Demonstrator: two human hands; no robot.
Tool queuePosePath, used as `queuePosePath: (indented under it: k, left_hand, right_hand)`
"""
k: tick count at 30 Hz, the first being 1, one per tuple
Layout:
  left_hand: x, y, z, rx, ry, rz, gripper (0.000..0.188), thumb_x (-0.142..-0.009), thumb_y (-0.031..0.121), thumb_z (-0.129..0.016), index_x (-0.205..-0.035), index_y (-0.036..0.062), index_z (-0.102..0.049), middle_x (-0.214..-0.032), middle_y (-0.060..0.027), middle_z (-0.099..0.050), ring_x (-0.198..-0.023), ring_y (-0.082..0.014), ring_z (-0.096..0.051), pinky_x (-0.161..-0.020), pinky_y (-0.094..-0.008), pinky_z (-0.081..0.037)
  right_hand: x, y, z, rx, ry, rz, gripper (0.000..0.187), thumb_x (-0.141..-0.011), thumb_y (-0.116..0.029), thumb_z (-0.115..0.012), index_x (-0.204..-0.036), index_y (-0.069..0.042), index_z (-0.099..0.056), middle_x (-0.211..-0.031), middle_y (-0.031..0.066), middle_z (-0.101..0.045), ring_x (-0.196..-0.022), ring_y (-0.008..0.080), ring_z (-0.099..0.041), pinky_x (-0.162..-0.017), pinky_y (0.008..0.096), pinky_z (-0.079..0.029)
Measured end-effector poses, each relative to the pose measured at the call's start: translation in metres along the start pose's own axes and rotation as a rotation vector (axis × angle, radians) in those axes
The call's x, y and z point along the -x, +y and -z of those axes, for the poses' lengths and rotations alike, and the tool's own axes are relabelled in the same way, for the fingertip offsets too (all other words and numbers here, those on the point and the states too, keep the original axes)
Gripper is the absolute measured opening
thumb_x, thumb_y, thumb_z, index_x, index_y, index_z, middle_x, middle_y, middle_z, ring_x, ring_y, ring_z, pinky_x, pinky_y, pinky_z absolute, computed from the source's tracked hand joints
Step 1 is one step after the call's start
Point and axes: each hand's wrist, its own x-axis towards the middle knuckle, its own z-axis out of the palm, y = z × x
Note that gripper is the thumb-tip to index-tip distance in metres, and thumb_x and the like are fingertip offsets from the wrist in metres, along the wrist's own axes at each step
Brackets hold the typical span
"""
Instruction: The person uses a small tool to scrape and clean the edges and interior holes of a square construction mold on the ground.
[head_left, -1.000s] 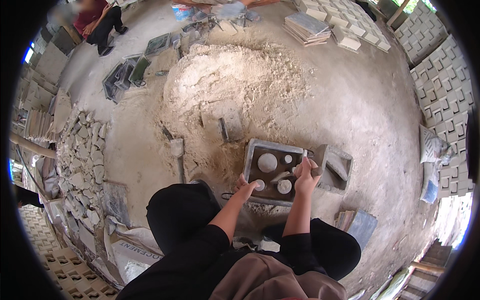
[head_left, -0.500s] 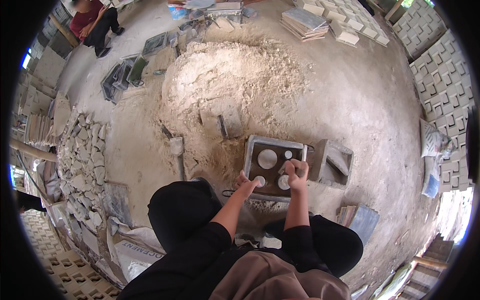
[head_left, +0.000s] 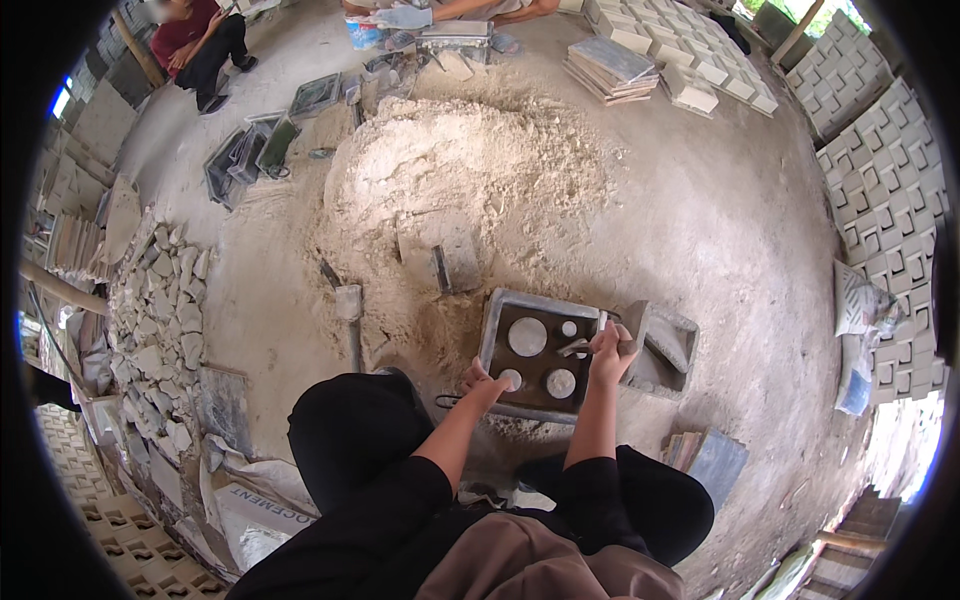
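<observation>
A rectangular grey mould frame (head_left: 545, 300) lies on the floor ahead of my knees. Dark wet material (head_left: 547, 362) fills it around several pale round pieces, among them a large disc (head_left: 528, 337) and a smaller one (head_left: 561, 383). My left hand (head_left: 484, 385) grips the frame's near left edge, fingers curled on the rim and thumb by a small pale disc (head_left: 511, 380). Over the right rim, my right hand (head_left: 606, 355) is closed around a small trowel (head_left: 574, 348). The trowel's blade points left over the wet fill; my fingers hide part of its handle.
Right of the mould stands a grey tray (head_left: 680, 378) with a slab inside. A pale powder heap (head_left: 450, 160) spreads ahead, with a short-handled tool (head_left: 349, 305) at its near left. Broken chunks (head_left: 160, 330) lie left. Two other people (head_left: 190, 45) are at the far side.
My right hand has moved from over the lower right disc toward the right rim, and the trowel blade now shows. My left hand stays at the near left corner. The view has shifted slightly.
</observation>
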Motion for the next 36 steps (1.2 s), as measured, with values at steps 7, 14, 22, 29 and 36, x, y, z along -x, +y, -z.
queuePosePath:
  k: [7, 14, 22, 29, 36]
  left_hand:
    - [0.003, 0.005, -0.007, 0.03, -0.043, -0.023, 0.108, -0.056, 0.034, -0.065, -0.135, 0.0093, 0.004, -0.137, -0.0169, -0.004, -0.125, -0.0396, -0.004, -0.101, -0.0481, -0.013]
    - [-0.002, -0.003, 0.004, 0.022, 0.001, -0.002, 0.108, -0.056, 0.035, -0.064, -0.135, 0.009, 0.004, -0.136, -0.0173, -0.004, -0.124, -0.0412, -0.004, -0.1, -0.0496, -0.014]
    - [-0.007, -0.007, 0.0, -0.015, -0.012, -0.005, 0.108, -0.055, 0.036, -0.064, -0.134, 0.0094, 0.005, -0.137, -0.0167, -0.003, -0.124, -0.0411, -0.006, -0.099, -0.0495, -0.014]
    - [0.0, 0.001, -0.006, -0.005, -0.004, -0.032, 0.107, -0.056, 0.033, -0.063, -0.134, 0.0098, 0.004, -0.137, -0.0167, -0.002, -0.125, -0.0399, -0.003, -0.1, -0.0497, -0.013]
    - [-0.002, -0.004, 0.004, 0.041, 0.005, -0.049, 0.104, -0.056, 0.032, -0.063, -0.135, 0.011, 0.003, -0.137, -0.0173, -0.004, -0.125, -0.0407, -0.003, -0.1, -0.05, -0.013]
  right_hand:
    - [-0.01, 0.01, 0.002, 0.13, -0.049, 0.12, 0.036, -0.083, -0.008, -0.049, -0.05, -0.006, -0.035, -0.044, -0.0017, -0.036, -0.04, 0.0055, -0.032, -0.038, 0.0231, -0.023]
    - [-0.016, -0.03, -0.011, -0.06, 0.072, 0.061, 0.034, -0.083, -0.008, -0.046, -0.052, -0.007, -0.035, -0.044, -0.0013, -0.034, -0.039, 0.0072, -0.032, -0.038, 0.0238, -0.024]
    - [-0.055, 0.005, -0.007, 0.059, -0.071, -0.096, 0.034, -0.084, -0.012, -0.048, -0.051, -0.006, -0.041, -0.043, -0.0011, -0.039, -0.038, 0.0068, -0.037, -0.037, 0.0238, -0.027]
    - [-0.032, 0.025, 0.013, 0.129, 0.014, 0.045, 0.034, -0.085, -0.014, -0.045, -0.053, -0.004, -0.042, -0.044, -0.0009, -0.039, -0.039, 0.0065, -0.035, -0.039, 0.0232, -0.028]
    - [-0.021, -0.014, -0.009, 0.098, 0.075, 0.017, 0.036, -0.086, -0.015, -0.046, -0.053, -0.004, -0.042, -0.044, -0.0011, -0.039, -0.039, 0.0067, -0.035, -0.039, 0.0234, -0.028]
